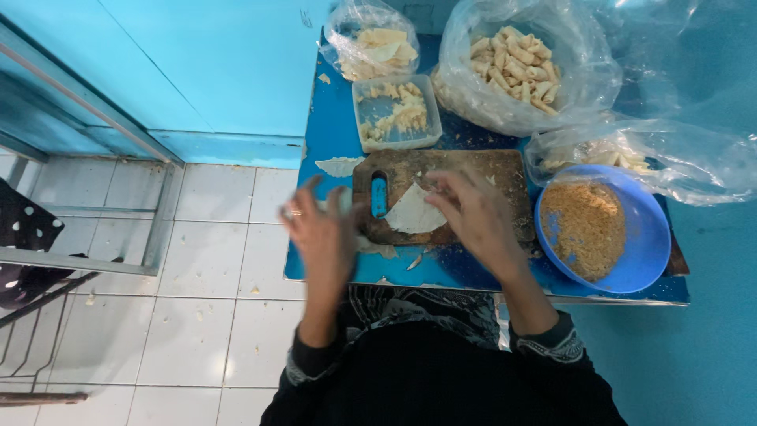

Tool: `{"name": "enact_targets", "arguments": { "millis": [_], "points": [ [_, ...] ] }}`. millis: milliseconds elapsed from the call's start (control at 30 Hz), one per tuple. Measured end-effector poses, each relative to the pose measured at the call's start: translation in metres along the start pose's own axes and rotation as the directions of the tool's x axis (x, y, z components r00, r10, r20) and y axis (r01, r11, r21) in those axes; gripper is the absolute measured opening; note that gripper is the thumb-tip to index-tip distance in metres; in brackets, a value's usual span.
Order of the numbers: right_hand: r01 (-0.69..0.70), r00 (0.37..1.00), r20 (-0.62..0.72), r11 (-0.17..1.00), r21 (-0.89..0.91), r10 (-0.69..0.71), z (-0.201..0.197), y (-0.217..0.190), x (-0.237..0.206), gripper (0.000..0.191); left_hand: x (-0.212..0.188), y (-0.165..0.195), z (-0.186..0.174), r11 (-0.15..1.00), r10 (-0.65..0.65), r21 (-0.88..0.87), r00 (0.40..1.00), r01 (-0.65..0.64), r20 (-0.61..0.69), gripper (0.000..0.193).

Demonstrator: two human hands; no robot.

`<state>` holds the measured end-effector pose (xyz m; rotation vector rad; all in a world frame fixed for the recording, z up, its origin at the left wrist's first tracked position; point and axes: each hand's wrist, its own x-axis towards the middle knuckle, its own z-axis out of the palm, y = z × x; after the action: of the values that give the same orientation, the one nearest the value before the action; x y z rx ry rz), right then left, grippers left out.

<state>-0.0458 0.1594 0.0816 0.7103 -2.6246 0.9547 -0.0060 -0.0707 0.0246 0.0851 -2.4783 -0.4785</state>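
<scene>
Right hand (pixel 479 214) spread flat, pinning triangular wrapper (pixel 413 213) on centre-frame cutting board (pixel 473 170); left hand (pixel 319 233) open, blurred, empty; crumb bowl (pixel 631 264) placed right for reach.

Table (pixel 331 142): blue top, beside a white tiled floor (pixel 213 260). Wooden cutting board (pixel 473 170) at centre; blue bowl of crumbs (pixel 643 237) at 3 o'clock. Clear tub (pixel 394 118) and plastic bags (pixel 552 95) of pale pieces from 11 to 2 o'clock; dough scraps (pixel 339 166) at 9 o'clock.

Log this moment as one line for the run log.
left hand open, off board edge | right hand on wrapper sheet | cutting board | crumb bowl right
</scene>
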Motion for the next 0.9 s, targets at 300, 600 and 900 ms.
{"name": "enact_targets", "arguments": {
  "millis": [300, 600, 900],
  "points": [
    [-0.027, 0.997, 0.081, 0.987, 0.158, 0.014, 0.024, -0.012, -0.020, 0.020, 0.003, -0.036, -0.016, 0.949, -0.092, -0.296, 0.993, 0.112, 0.080, 0.011],
    [0.003, 0.997, 0.072, 0.976, 0.217, -0.019, 0.035, -0.018, -0.024, 0.021, 0.004, -0.035, -0.020, 0.859, -0.074, -0.511, 0.988, -0.007, -0.138, 0.011],
    [-0.155, 0.987, 0.147, 0.697, 0.700, 0.072, 0.039, -0.012, -0.025, 0.039, -0.002, -0.027, -0.024, -0.148, -0.225, -0.897, 0.869, 0.417, 0.441, 0.012]
  ]
}}
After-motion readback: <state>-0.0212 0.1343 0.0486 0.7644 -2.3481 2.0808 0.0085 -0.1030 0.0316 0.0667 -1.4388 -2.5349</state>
